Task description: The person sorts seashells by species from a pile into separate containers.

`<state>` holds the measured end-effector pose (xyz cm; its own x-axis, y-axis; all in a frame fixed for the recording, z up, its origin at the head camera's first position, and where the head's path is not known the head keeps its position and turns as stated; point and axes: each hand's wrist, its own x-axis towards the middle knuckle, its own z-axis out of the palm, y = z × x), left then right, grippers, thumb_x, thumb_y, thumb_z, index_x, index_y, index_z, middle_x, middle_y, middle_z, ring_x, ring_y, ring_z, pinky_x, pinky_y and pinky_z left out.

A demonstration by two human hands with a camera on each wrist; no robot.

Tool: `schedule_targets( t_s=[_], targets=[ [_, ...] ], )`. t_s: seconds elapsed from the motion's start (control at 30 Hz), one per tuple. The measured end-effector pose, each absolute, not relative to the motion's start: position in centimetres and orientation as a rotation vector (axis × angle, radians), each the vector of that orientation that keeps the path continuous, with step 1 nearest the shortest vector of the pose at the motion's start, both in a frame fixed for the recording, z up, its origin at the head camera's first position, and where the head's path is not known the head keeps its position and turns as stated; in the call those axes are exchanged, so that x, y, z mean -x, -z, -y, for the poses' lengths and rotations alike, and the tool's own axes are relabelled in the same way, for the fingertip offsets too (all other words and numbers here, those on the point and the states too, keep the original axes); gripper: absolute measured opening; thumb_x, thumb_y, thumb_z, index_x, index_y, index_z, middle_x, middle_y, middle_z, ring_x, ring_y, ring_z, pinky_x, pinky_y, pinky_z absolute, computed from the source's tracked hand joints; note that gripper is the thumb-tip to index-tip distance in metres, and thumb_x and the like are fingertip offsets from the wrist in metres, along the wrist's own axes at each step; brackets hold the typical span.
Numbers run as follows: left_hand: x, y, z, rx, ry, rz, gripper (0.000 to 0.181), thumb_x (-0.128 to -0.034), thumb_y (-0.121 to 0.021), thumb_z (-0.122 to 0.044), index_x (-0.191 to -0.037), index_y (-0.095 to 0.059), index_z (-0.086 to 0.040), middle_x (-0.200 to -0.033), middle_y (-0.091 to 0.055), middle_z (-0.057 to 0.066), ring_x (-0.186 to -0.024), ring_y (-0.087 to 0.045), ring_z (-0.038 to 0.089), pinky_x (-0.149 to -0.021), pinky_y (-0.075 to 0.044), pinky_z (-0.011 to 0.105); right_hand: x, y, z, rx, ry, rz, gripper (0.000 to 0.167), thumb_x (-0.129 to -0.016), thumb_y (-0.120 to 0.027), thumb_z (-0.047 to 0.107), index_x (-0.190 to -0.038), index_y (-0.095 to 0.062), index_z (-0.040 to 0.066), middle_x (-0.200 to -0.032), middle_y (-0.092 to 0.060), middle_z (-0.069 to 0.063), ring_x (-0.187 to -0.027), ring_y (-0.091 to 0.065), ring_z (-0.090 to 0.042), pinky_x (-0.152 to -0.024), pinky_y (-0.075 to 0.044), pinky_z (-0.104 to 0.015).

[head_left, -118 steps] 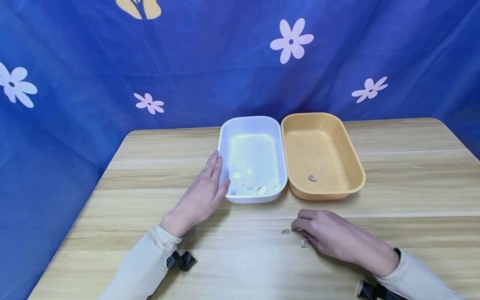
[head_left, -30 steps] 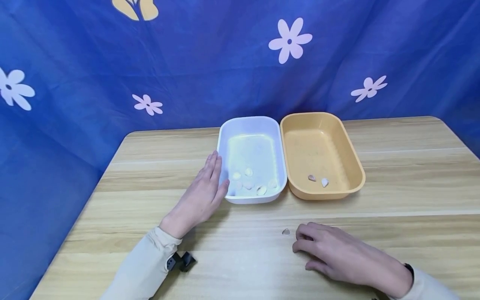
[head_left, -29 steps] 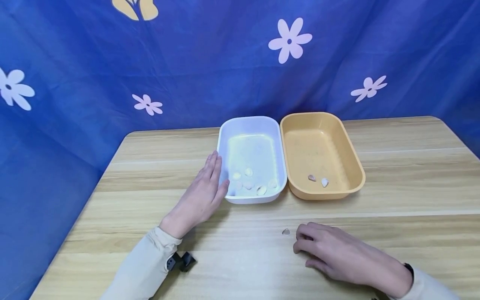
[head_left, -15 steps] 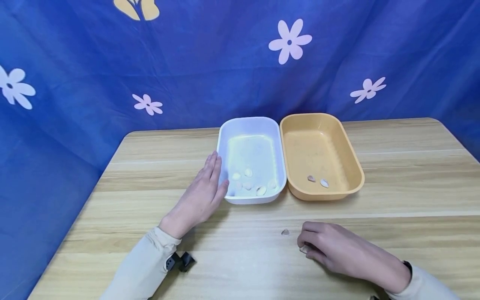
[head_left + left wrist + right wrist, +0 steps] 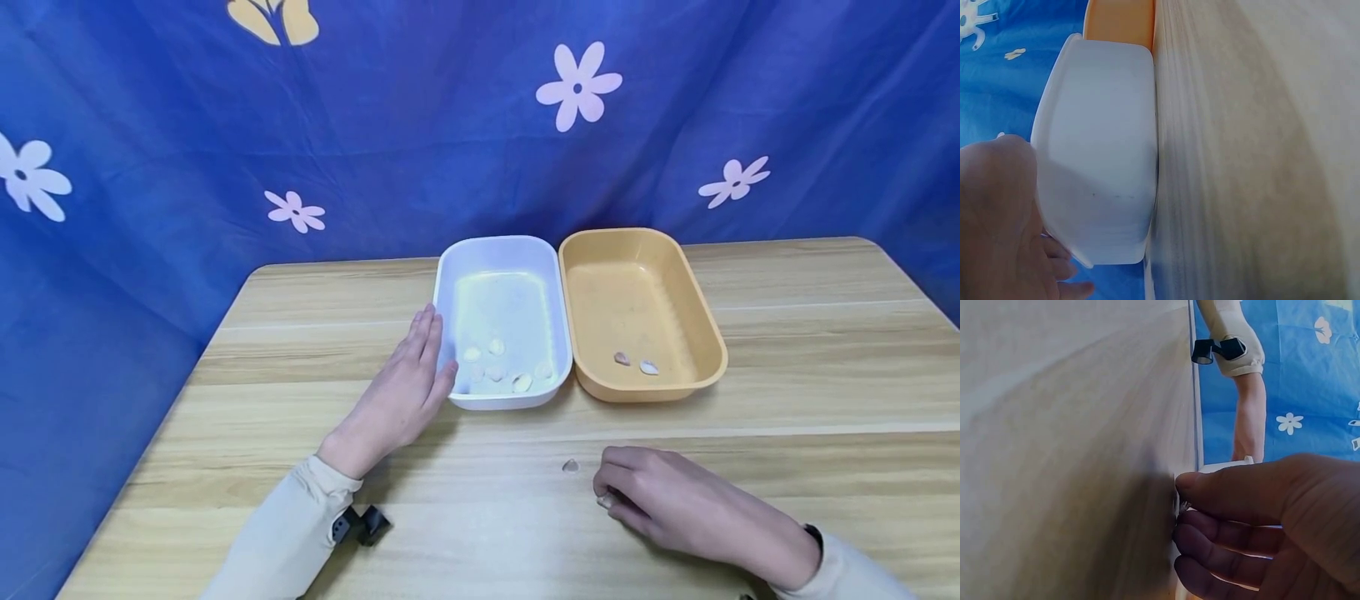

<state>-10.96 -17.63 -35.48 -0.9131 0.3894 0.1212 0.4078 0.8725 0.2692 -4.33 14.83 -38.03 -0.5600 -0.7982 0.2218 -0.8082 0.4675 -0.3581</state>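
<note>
My left hand point(image 5: 393, 392) lies with straight fingers along the left rim of a white plastic tub point(image 5: 504, 250), touching its side; the left wrist view shows the tub's outer wall point(image 5: 1100, 125) against that hand. Several pale seashells point(image 5: 521, 382) lie near the tub's front end. My right hand point(image 5: 675, 504) is low over the table, thumb and fingertips pinching a small seashell point(image 5: 604, 501), mostly covered by the fingers. Just left of it, another small seashell point(image 5: 571, 466) lies on the wood. Two seashells point(image 5: 648, 367) sit in the orange-yellow tub point(image 5: 637, 392).
Both tubs stand side by side at the back of the wooden table point(image 5: 825, 367). Behind them hangs a blue cloth point(image 5: 420, 125) with white flowers. A black wrist camera point(image 5: 363, 525) is strapped to the left sleeve.
A second seashell has appeared in the orange-yellow tub since the oldest frame. My right hand has closed its fingertips on a seashell on the table. The left hand has stayed in place.
</note>
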Motion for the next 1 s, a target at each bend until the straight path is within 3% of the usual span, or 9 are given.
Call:
schedule_targets(
  t_s=[0.57,1.0],
  targets=[
    [11.0,35.6,17.8,0.642,0.457,2.955,0.066,-0.1049,-0.028,-0.035,-0.149,-0.012,0.012,-0.158,-0.003,0.025,-0.147,-0.004,0.033,-0.118,-0.016,0.049,4.6,37.5,-14.5,-1.466,-0.66,2.539,0.013,-0.084,-0.071,0.01,-0.094,-0.066,0.016,-0.085,-0.056,0.015,-0.075,-0.05,0.004,-0.062,-0.046,-0.016],
    [11.0,35.5,17.8,0.641,0.456,2.962,0.067,-0.105,-0.028,-0.035,-0.149,-0.011,0.012,-0.158,-0.003,0.026,-0.147,-0.005,0.034,-0.118,-0.016,0.049,5.6,36.4,-15.0,-1.471,-0.616,2.46,0.017,-0.08,-0.074,0.006,-0.093,-0.069,0.015,-0.09,-0.06,0.012,-0.08,-0.056,-0.001,-0.068,-0.05,-0.019]
  ],
)
